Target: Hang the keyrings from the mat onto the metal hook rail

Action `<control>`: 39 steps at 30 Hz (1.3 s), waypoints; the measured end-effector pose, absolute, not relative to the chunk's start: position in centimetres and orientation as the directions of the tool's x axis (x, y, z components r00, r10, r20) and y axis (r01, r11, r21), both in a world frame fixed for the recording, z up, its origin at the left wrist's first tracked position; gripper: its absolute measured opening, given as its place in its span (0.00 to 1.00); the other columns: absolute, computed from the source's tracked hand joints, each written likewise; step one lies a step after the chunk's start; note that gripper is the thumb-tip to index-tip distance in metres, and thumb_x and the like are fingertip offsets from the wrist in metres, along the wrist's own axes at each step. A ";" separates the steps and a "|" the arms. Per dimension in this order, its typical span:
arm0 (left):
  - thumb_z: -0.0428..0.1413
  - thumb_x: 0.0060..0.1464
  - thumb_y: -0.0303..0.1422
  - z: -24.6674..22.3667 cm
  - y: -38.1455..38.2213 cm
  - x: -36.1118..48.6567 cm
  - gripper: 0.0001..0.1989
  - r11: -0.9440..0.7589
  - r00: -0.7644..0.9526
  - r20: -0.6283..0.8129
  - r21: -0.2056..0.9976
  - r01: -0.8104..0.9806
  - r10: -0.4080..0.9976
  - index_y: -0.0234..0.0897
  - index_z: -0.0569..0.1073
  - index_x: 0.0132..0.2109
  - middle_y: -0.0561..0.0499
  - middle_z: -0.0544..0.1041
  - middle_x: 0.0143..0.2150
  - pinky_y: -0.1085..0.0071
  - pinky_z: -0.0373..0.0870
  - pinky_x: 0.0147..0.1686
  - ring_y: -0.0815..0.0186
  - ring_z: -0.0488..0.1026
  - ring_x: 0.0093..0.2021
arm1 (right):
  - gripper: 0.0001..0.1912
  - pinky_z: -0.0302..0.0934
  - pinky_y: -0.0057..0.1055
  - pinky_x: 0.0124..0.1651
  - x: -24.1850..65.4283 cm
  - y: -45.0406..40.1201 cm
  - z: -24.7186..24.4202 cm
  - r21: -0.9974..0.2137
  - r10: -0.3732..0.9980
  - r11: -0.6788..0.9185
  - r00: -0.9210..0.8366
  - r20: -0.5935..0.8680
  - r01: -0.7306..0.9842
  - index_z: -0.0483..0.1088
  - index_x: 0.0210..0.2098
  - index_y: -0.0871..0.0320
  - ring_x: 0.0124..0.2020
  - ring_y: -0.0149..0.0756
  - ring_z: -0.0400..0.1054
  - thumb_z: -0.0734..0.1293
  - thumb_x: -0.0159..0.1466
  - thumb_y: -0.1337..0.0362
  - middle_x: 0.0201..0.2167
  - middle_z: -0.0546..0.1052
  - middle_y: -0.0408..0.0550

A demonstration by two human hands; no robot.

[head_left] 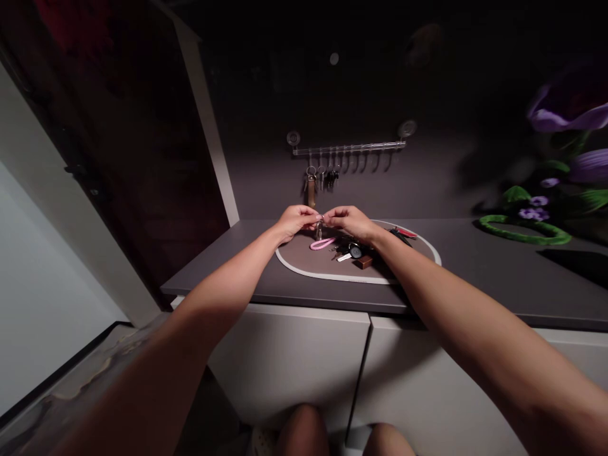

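Observation:
My left hand (297, 221) and my right hand (349, 220) meet above an oval mat (313, 272) with a white rim. Both have their fingertips pinched on a small keychain, its ring mostly hidden by the fingers. Below the fingertips hangs its metal clasp (319, 233), and a pink strap loop (323, 244) is at its lower end. Beneath and beside my right hand, a bunch of dark keys with a round black fob (355, 251) lies on the mat. Close to it are a small brown block (365, 262) and a red and black item (403, 234).
A clear hook rail (351, 149) is fixed to the dark wall behind. Several keys (330, 178) and a brown key holder (311, 190) hang from its left hooks. Purple flowers (534, 209) and a green fuzzy ring (522, 229) stand on the counter (475, 278) at right.

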State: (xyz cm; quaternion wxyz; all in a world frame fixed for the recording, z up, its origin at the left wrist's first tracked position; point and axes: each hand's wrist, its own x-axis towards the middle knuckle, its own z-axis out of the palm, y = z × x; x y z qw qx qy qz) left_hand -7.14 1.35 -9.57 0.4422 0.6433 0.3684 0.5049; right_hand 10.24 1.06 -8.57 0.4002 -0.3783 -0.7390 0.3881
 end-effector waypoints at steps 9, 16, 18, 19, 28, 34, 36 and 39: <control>0.62 0.40 0.30 -9.3 0.9 -6.7 0.12 -0.285 0.175 0.306 0.949 -0.134 0.936 0.28 0.70 0.33 0.53 0.72 0.24 0.71 0.71 0.35 0.75 0.70 0.25 | 0.04 0.63 0.25 0.39 10.4 1.0 -8.6 -0.945 0.891 0.321 -0.359 0.278 0.067 0.71 0.31 0.63 0.29 0.26 0.68 0.66 0.54 0.69 0.31 0.76 0.49; 0.62 0.40 0.28 -9.2 0.8 -6.5 0.11 -0.275 0.158 0.308 0.940 -0.201 0.938 0.28 0.70 0.32 0.54 0.72 0.23 0.72 0.72 0.35 0.75 0.71 0.24 | 0.06 0.63 0.23 0.37 10.4 0.6 -8.4 -0.953 0.884 0.303 -0.372 0.283 -0.007 0.71 0.29 0.62 0.29 0.25 0.67 0.68 0.52 0.67 0.30 0.76 0.47; 0.62 0.39 0.28 -9.2 0.9 -6.6 0.12 -0.277 0.163 0.312 0.939 -0.204 0.936 0.28 0.70 0.32 0.54 0.72 0.23 0.72 0.72 0.35 0.75 0.71 0.24 | 0.07 0.63 0.24 0.36 10.4 0.6 -8.4 -0.952 0.886 0.306 -0.367 0.283 0.005 0.71 0.29 0.62 0.28 0.25 0.67 0.69 0.51 0.65 0.29 0.76 0.47; 0.63 0.39 0.28 -9.3 0.9 -6.6 0.12 -0.278 0.169 0.314 0.938 -0.206 0.934 0.28 0.70 0.32 0.53 0.73 0.23 0.73 0.72 0.35 0.75 0.71 0.24 | 0.08 0.63 0.24 0.36 10.4 0.7 -8.5 -0.951 0.886 0.308 -0.367 0.284 0.008 0.71 0.29 0.62 0.27 0.25 0.67 0.70 0.50 0.64 0.29 0.76 0.47; 0.64 0.37 0.28 -9.4 0.7 -6.5 0.14 -0.274 0.186 0.317 0.935 -0.226 0.930 0.28 0.69 0.33 0.54 0.72 0.24 0.73 0.71 0.33 0.74 0.71 0.25 | 0.12 0.62 0.24 0.37 10.4 1.2 -8.7 -0.938 0.869 0.337 -0.357 0.343 -0.082 0.70 0.28 0.61 0.27 0.23 0.65 0.72 0.46 0.62 0.26 0.73 0.43; 0.63 0.38 0.30 -9.5 0.7 -6.3 0.14 -0.282 0.200 0.327 0.933 -0.222 0.924 0.28 0.70 0.34 0.53 0.72 0.24 0.75 0.70 0.32 0.75 0.71 0.25 | 0.15 0.59 0.24 0.33 10.4 1.3 -8.7 -0.920 0.839 0.357 -0.378 0.392 -0.162 0.68 0.27 0.62 0.24 0.21 0.61 0.72 0.45 0.59 0.23 0.69 0.39; 0.62 0.40 0.31 -9.5 0.7 -6.2 0.14 -0.289 0.191 0.331 0.932 -0.217 0.924 0.28 0.70 0.35 0.53 0.72 0.25 0.75 0.69 0.31 0.75 0.70 0.25 | 0.15 0.58 0.24 0.33 10.5 1.3 -8.8 -0.914 0.834 0.367 -0.376 0.405 -0.171 0.67 0.26 0.61 0.23 0.21 0.60 0.72 0.45 0.58 0.22 0.68 0.39; 0.61 0.42 0.33 -9.7 0.9 -6.0 0.13 -0.324 0.165 0.348 0.933 -0.159 0.923 0.29 0.70 0.35 0.53 0.72 0.25 0.76 0.68 0.28 0.75 0.69 0.25 | 0.16 0.59 0.26 0.34 10.5 1.5 -9.0 -0.913 0.843 0.365 -0.351 0.408 -0.183 0.65 0.26 0.61 0.25 0.23 0.61 0.72 0.45 0.57 0.22 0.68 0.39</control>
